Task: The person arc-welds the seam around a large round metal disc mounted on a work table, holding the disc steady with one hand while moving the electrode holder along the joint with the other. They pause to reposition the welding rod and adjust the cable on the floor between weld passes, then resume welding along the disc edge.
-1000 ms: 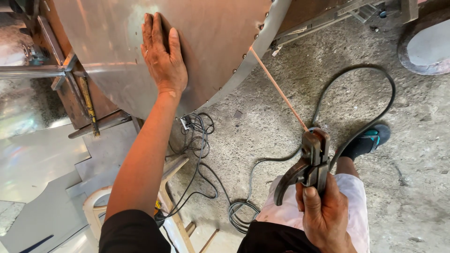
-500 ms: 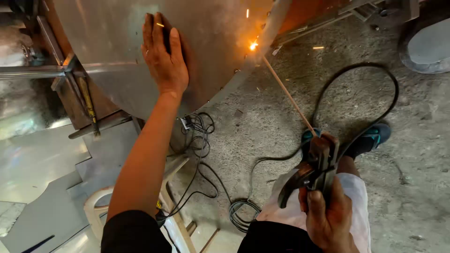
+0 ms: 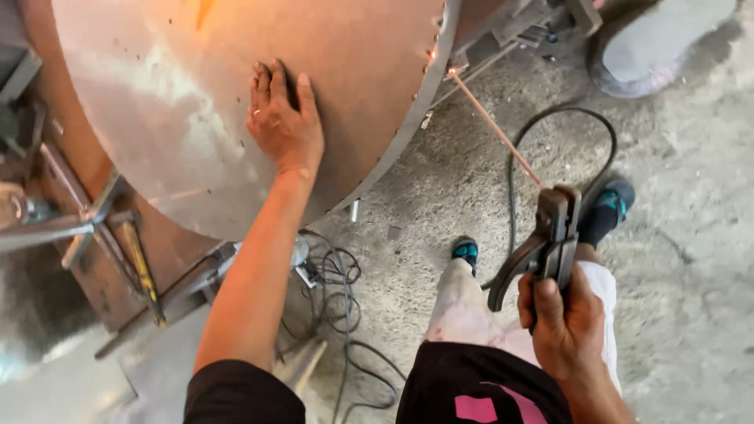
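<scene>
My left hand [image 3: 284, 118] lies flat, fingers together, on the face of a large round metal disc [image 3: 196, 102]. My right hand [image 3: 565, 314] grips a dark welding electrode holder [image 3: 546, 239]. A thin copper-coloured welding rod [image 3: 495, 129] runs from the holder up and left, and its tip touches the disc's rim [image 3: 430, 78], where a small glow shows. A black cable [image 3: 550, 133] loops on the floor behind the holder.
The disc rests on a rusty metal frame [image 3: 118, 259] at left. Tangled black wires [image 3: 338, 290] lie on the concrete floor below the disc. My feet in teal shoes [image 3: 609, 204] stand under the holder. A round grey object [image 3: 667, 43] sits top right.
The bright spark at the rim half a second ago has faded to a small glow. The view has shifted so the disc fills more of the frame; my left hand stays pressed on it.
</scene>
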